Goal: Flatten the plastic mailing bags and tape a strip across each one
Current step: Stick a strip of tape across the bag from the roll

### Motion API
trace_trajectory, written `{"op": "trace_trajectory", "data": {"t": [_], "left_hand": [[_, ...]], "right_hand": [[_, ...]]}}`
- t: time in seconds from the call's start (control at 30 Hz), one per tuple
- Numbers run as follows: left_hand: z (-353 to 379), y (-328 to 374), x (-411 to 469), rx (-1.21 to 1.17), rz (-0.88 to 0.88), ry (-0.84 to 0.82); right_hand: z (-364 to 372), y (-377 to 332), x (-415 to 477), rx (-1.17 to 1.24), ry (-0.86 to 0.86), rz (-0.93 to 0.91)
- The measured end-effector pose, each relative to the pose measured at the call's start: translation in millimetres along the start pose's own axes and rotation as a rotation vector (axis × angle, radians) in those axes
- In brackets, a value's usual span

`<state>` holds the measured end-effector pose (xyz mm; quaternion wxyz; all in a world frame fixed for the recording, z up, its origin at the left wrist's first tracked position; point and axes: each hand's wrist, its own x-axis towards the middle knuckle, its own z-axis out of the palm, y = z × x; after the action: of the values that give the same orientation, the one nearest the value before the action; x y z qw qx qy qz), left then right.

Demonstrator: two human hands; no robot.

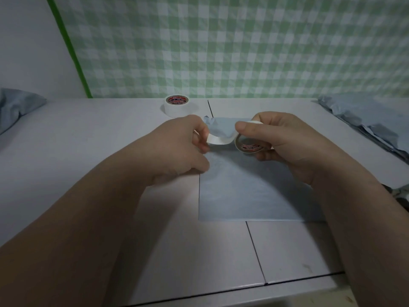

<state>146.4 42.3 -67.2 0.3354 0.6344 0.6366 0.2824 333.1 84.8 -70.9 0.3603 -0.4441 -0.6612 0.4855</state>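
Note:
A pale blue plastic mailing bag (247, 191) lies flat on the white table in front of me, its far edge slightly crumpled. My right hand (283, 142) grips a small roll of white tape (250, 145) above the bag's far end. A short white tape strip (219, 140) runs from the roll to my left hand (183, 147), which pinches its free end. The strip sags in a curve between the hands, just above the bag.
A second, fuller roll of white tape (178, 106) stands at the back of the table (88, 134). Crumpled blue bags lie in a pile at the right (367, 116) and at the left edge (15, 107). A green checked cloth hangs behind.

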Motion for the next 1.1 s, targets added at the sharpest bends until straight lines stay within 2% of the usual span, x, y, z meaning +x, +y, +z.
{"op": "trace_trajectory", "data": {"t": [0.2,0.53,0.67,0.9,1.1], "left_hand": [[2.1,-0.3,-0.5,0.132,0.052,-0.028],[2.9,-1.8,-0.3,0.103,0.044,-0.058],[2.9,-1.2,1.3,0.164,0.046,-0.023],[0.7,-0.6,4.0,0.061,-0.026,0.137],[-2.2,0.8,4.6,0.105,-0.121,0.140]], "right_hand": [[2.3,-4.4,-1.5,0.028,0.024,0.031],[2.4,-7.7,-4.1,-0.020,0.014,0.052],[2.3,-7.8,-3.1,-0.089,0.028,0.053],[1.8,-3.5,-1.8,-0.148,-0.010,0.013],[-2.8,-6.4,-5.9,-0.195,-0.009,-0.002]]}}
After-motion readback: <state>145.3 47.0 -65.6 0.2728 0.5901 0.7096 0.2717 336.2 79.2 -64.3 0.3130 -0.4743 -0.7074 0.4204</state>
